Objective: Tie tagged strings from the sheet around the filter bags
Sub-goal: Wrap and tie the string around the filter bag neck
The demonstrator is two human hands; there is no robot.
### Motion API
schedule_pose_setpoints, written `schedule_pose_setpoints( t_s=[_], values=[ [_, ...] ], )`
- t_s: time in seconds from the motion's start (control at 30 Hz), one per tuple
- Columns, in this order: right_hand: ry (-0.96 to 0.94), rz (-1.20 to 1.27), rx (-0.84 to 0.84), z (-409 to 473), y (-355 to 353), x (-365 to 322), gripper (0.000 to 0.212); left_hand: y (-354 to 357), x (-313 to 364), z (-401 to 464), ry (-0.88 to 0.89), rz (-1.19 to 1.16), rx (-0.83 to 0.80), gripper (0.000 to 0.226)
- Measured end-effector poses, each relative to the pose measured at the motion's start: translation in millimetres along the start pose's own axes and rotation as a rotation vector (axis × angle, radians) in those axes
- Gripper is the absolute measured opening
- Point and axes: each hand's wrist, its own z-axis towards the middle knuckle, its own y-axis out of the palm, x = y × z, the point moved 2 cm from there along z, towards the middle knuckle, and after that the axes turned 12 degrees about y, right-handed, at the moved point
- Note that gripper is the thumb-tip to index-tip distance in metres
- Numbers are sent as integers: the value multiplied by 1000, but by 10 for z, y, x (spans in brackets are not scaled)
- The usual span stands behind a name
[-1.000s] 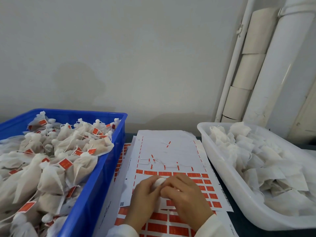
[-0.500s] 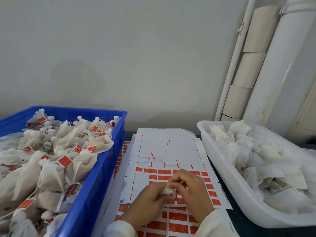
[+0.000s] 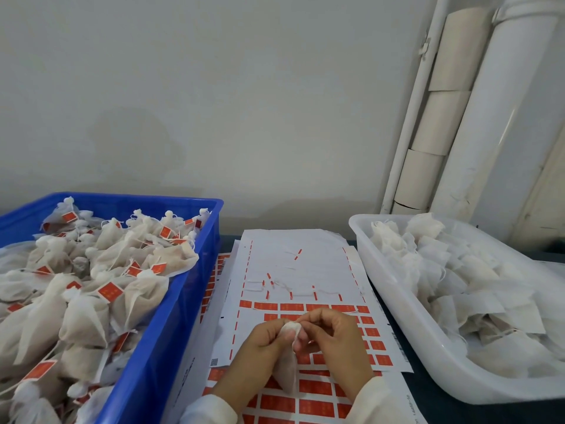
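White filter bag (image 3: 289, 359) between both hands

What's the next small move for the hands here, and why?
Probably wrap and cinch the string round the bag's neck. The left hand grips the gathered top of a filter bag and the right hand pinches at that neck. No orange tag shows on it, unlike the tied bags in the blue crate.

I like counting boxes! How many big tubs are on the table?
2: a blue crate left, full of tied bags, and a white tub right, holding untied ones. Others may sit out of view.
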Motion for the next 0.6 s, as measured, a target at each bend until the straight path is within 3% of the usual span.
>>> schedule_pose_setpoints(
  t_s=[0.37,0.6],
  values=[
    [46,27,54,-38,33,-1,9,-34,34,6,9,52,43,19],
    [19,-34,28,-62,24,0,19,-35,60,2,-30,47,44,15]
  ],
)
